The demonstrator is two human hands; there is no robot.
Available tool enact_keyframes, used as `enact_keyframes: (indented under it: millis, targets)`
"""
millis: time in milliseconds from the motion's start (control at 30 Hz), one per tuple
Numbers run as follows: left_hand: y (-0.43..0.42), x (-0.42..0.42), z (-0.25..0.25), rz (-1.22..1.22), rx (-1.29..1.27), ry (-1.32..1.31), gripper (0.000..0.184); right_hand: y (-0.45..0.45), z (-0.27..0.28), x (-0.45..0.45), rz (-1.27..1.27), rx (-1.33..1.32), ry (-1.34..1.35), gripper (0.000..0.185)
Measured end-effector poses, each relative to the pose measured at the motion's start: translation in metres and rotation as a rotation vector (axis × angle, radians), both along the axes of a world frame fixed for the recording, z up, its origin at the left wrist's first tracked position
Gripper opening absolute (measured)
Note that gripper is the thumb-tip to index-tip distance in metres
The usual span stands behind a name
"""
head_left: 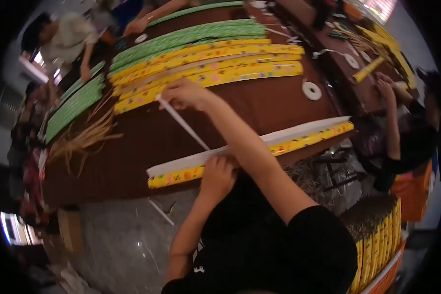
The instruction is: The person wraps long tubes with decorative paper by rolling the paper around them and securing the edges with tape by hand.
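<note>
Head view: right hand (183, 96), fingertips pinched on one end of a white strip (185, 123) slanting nearer to a yellow patterned roll (301, 143) at the near edge of the table (98, 176). Left hand (217, 176) on roll, fingers bent; cannot tell its grip.

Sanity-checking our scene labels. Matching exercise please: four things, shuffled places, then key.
1. Right hand
2. Left hand
3. Nearest white ring
4. Tan strands

A. Left of the yellow stack
B. At the near yellow wrapper
C. At the upper end of the white strip
D. Right of the yellow stack

Pairs: 1-C, 2-B, 3-D, 4-A
</note>
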State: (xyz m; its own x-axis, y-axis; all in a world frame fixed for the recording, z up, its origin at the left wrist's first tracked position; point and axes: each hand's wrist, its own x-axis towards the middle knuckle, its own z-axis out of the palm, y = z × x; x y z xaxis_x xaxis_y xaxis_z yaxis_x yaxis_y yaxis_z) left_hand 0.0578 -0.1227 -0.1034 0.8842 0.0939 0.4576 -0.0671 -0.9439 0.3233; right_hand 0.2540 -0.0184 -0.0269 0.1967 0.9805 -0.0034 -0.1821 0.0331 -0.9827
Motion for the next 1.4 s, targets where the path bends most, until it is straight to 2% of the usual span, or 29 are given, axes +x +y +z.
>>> enact_keyframes:
  millis: [67, 133, 167, 200, 233, 267, 300, 600, 933, 967, 1000, 1067, 1100, 1133, 1233, 1300, 1333, 1400]
  targets:
    - [0.001, 0.000, -0.002, 0.003, 0.012, 0.054, 0.040, -0.014, 0.021, 0.007, -0.166, 0.087, -0.039, 0.016]
    - [0.003, 0.000, -0.002, -0.002, 0.107, 0.020, 0.044, -0.030, 0.059, 0.043, -0.393, 0.160, -0.411, 0.018]
    - [0.004, 0.000, 0.000, -0.020, 0.111, 0.039, 0.044, -0.049, 0.093, 0.068, -0.448, 0.228, -0.552, 0.021]
    - [0.005, 0.000, 0.001, -0.027, 0.118, 0.060, 0.045, -0.074, 0.129, 0.085, -0.530, 0.343, -0.426, 0.043]
    - [0.004, 0.001, 0.005, -0.068, 0.113, 0.049, 0.045, -0.105, 0.165, 0.101, -0.673, 0.460, -0.573, 0.055]
    - [0.003, 0.001, 0.008, -0.052, 0.101, 0.077, 0.044, -0.129, 0.205, 0.122, -0.761, 0.500, -0.709, 0.051]
    - [0.004, 0.001, 0.009, -0.030, 0.091, 0.106, 0.043, -0.168, 0.251, 0.127, -0.934, 0.299, -1.000, 0.051]
    - [0.023, -0.001, -0.001, -0.092, 0.131, 0.086, 0.043, -0.365, 0.253, 0.108, -1.020, 0.122, -1.089, 0.043]
    - [0.067, -0.037, 0.008, -0.041, 0.095, 0.163, 0.042, -0.450, 0.228, 0.073, -1.031, 0.003, -1.103, 0.034]
    - [0.069, -0.040, 0.008, -0.025, 0.072, 0.183, 0.041, -0.457, 0.189, 0.095, -0.986, -0.117, -1.040, 0.033]
    - [0.070, -0.041, 0.009, -0.021, 0.077, 0.180, 0.041, -0.458, 0.156, 0.103, -0.943, -0.157, -0.757, 0.032]
    - [0.070, -0.043, 0.010, -0.019, 0.083, 0.181, 0.040, -0.468, 0.086, 0.131, -0.818, -0.224, -0.630, 0.030]
    - [0.069, -0.042, 0.011, -0.015, 0.088, 0.182, 0.040, -0.475, 0.040, 0.152, -0.846, -0.320, -0.883, 0.033]
    - [0.067, -0.041, 0.013, -0.018, 0.068, 0.177, 0.039, -0.474, 0.017, 0.149, -0.968, -0.697, -1.265, 0.032]
    - [0.070, -0.041, 0.009, -0.026, 0.071, 0.170, 0.039, -0.456, -0.023, 0.138, -1.177, -0.597, -1.100, 0.027]
    - [0.070, -0.042, 0.008, -0.028, 0.092, 0.171, 0.039, -0.453, -0.049, 0.144, -1.094, -0.557, -1.030, 0.029]
    - [0.070, -0.042, 0.010, -0.030, 0.090, 0.182, 0.039, -0.448, -0.060, 0.143, -1.148, -0.483, -0.848, 0.029]
    - [0.070, -0.041, 0.011, -0.028, 0.090, 0.191, 0.039, -0.441, -0.071, 0.144, -1.170, -0.459, -0.790, 0.028]
